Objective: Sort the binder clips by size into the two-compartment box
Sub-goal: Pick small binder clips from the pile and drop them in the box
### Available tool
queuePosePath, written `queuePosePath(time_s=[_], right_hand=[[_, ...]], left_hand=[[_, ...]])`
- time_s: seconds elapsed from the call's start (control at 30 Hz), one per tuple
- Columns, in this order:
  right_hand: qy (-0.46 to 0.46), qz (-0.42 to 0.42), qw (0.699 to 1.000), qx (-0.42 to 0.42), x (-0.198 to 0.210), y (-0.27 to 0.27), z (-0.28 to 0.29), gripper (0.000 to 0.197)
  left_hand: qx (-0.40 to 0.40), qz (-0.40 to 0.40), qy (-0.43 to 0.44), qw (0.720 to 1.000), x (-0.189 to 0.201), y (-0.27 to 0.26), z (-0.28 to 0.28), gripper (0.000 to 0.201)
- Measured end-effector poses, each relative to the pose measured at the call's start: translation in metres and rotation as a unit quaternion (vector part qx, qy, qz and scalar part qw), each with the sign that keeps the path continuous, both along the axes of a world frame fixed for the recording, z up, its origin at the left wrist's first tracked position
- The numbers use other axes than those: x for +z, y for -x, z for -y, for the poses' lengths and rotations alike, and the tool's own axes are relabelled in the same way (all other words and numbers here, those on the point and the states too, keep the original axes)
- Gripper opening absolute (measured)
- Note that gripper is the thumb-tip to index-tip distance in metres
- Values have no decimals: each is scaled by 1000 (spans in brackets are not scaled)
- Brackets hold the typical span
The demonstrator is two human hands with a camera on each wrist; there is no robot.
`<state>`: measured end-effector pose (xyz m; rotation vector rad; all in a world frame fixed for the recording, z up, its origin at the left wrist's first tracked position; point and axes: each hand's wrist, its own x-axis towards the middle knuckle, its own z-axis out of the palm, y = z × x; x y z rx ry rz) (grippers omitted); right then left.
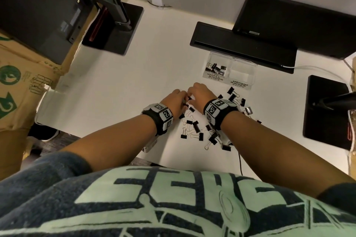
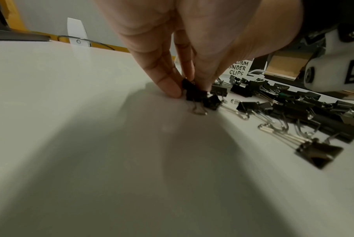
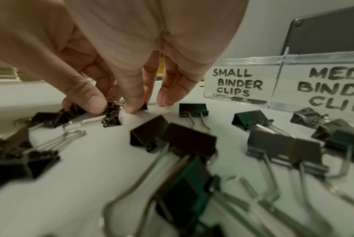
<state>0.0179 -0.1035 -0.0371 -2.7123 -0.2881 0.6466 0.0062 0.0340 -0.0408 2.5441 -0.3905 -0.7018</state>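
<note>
Fingers (image 2: 172,89) of left hand (image 1: 174,100) pinching one small clip (image 2: 194,94), right hand (image 1: 199,93) fingers (image 3: 95,104) clamped on another clip (image 3: 112,116), two-compartment box (image 1: 230,70) far right on desk (image 1: 115,92), dozens of clips loose.

Right hand (image 3: 119,67) is down on the white surface (image 3: 86,168), thumb and fingers pinching a small black clip (image 3: 111,114). Loose binder clips (image 3: 189,141) are scattered all around. The clear box (image 3: 277,77) sits just behind, labeled SMALL BINDER CLIPS, the other label cut off.
</note>
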Motion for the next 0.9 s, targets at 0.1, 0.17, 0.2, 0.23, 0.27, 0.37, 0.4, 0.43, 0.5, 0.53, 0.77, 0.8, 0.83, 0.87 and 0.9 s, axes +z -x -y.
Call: queuePosePath(time_s=[0.1, 0.17, 0.2, 0.23, 0.27, 0.37, 0.4, 0.43, 0.5, 0.53, 0.77, 0.8, 0.83, 0.87, 0.9], right_hand=[[-8, -6, 1000, -24, 4, 0, 4, 14], [-15, -19, 999, -42, 9, 1, 9, 8], [-23, -25, 998, -55, 10, 3, 11, 7], [-41, -27, 996, -72, 11, 4, 14, 8], [-66, -28, 993, -95, 12, 5, 17, 10], [-123, -36, 979, -158, 15, 6, 23, 21], [-131, -42, 975, -173, 16, 7, 24, 26], [-139, -50, 971, -189, 16, 8, 24, 29], [-147, -64, 964, -213, 17, 12, 23, 33], [-142, -71, 964, -212, 16, 16, 22, 33], [-64, -62, 993, -76, 4, 37, 11, 24], [-54, -55, 995, -64, 3, 38, 11, 25], [-49, -49, 996, -58, 2, 39, 10, 24], [-48, -42, 997, -54, 2, 39, 11, 23], [-50, -34, 997, -53, 2, 40, 11, 22]], left_hand=[[-5, 8, 6, 1000, 1, 1, 1, 20], [-8, 10, 9, 1000, 1, 2, 1, 19], [-7, 12, 10, 1000, 1, 2, 2, 19], [-5, 14, 12, 1000, 0, 3, 2, 19], [-3, 15, 13, 1000, 0, 3, 2, 18], [-8, 20, 16, 1000, 0, 2, 3, 17], [-11, 21, 17, 1000, 1, 2, 3, 17], [-14, 21, 16, 1000, 1, 3, 3, 17], [-13, 18, 13, 1000, 2, 3, 3, 20], [-13, 16, 10, 1000, 2, 2, 4, 24], [-60, 14, -19, 998, 2, -1, 3, 29], [-59, 12, -21, 998, 3, -2, 3, 29], [-58, 9, -23, 998, 4, -2, 3, 30], [-58, 7, -23, 998, 5, -3, 4, 31], [-56, 6, -19, 998, 6, -5, 4, 33]])
